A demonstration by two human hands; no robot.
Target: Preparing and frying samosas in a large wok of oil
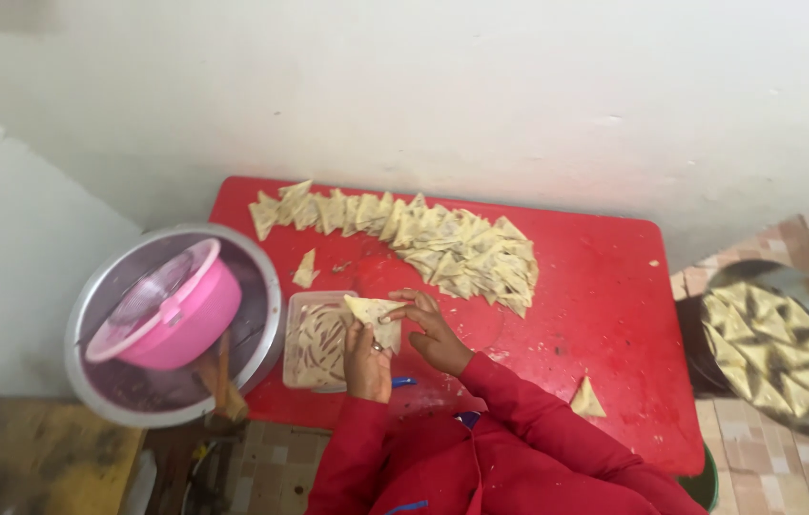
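Both hands work one pale triangular dough pastry (376, 315) just above the clear square plastic container (314, 343) on the red bench (595, 286) — left hand (366, 362) clamped on its lower edge, right hand (438, 334) pinching the corner. Folding looks underway; sealing calls for firm, even pressure — finished pastries (452, 248) lie behind.

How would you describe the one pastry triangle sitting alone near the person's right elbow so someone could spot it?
Start at the red table. Skip the long heap of folded triangles along its far edge and look toward the near right corner. There a single pale triangle lies alone beside the red sleeve, touching nothing else.
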